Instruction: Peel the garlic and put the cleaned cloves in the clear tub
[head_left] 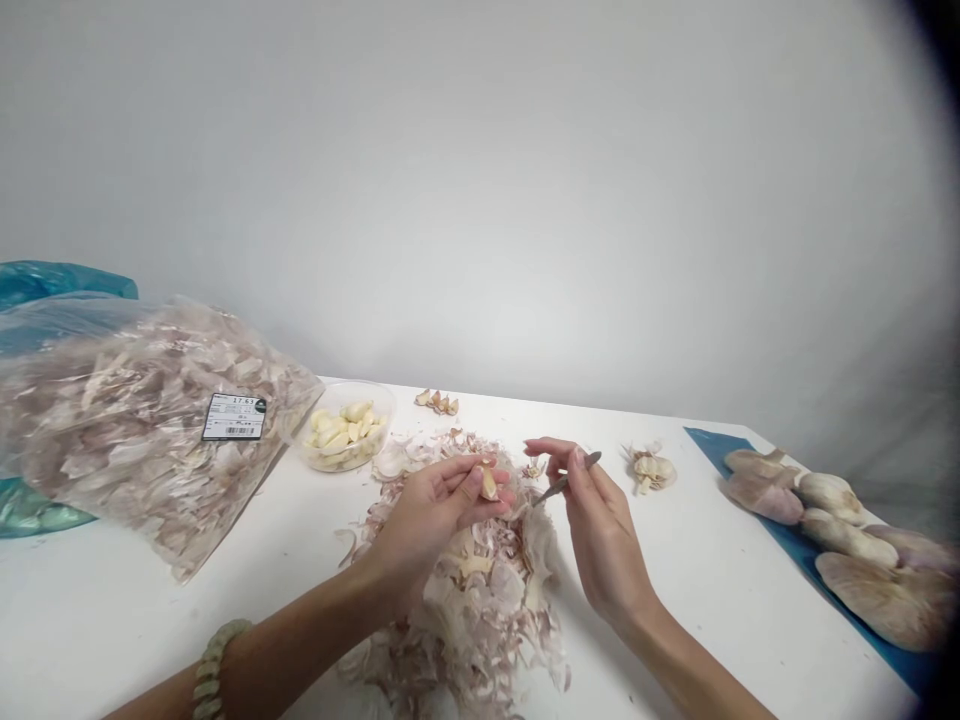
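Note:
Between the thumb and fingers of my left hand [442, 500] is a garlic clove [489, 484], with part of its pale yellow flesh showing. My right hand [592, 510] grips a small knife [553, 489], its blade pointing down and left, apart from the clove. Both hands are above a big heap of garlic skins [480, 570]. To the left, a clear round container [346, 464] holds several peeled cloves [349, 425]. Behind the heap lies a short row of unpeeled cloves [437, 402]. A partly broken garlic bulb [651, 470] rests right of my right hand.
A large clear bag of garlic skins [142, 420] with a printed label [234, 417] fills the left side, with blue plastic [67, 280] behind it. Several whole garlic bulbs [832, 495] lie on a blue sheet [724, 445] at the right. The white table [712, 590] meets a plain wall.

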